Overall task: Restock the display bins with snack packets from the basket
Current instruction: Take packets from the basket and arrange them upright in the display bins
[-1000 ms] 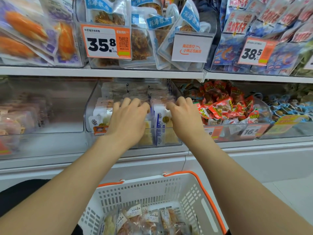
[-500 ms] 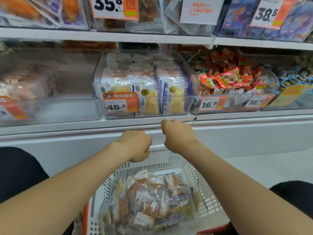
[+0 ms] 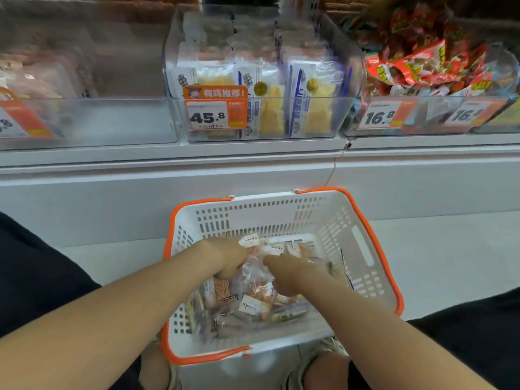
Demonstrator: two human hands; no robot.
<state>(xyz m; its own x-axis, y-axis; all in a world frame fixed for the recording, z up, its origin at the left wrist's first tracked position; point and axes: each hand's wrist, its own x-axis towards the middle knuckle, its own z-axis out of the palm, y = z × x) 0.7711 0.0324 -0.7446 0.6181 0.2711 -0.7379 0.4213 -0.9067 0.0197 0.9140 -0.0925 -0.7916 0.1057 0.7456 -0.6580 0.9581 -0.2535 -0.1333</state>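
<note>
Down from the shelf front into the basket [image 3: 254,218], the left hand [image 3: 228,258] curls round snack packets [image 3: 254,304] while the right hand [image 3: 292,273] digs in, grip unclear; best gather several squarely before lifting.

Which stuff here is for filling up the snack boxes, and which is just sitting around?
For the job: basket, snack packets in it, left hand, right hand, display bins.
Just there: price tag, red packets already stocked.
</note>
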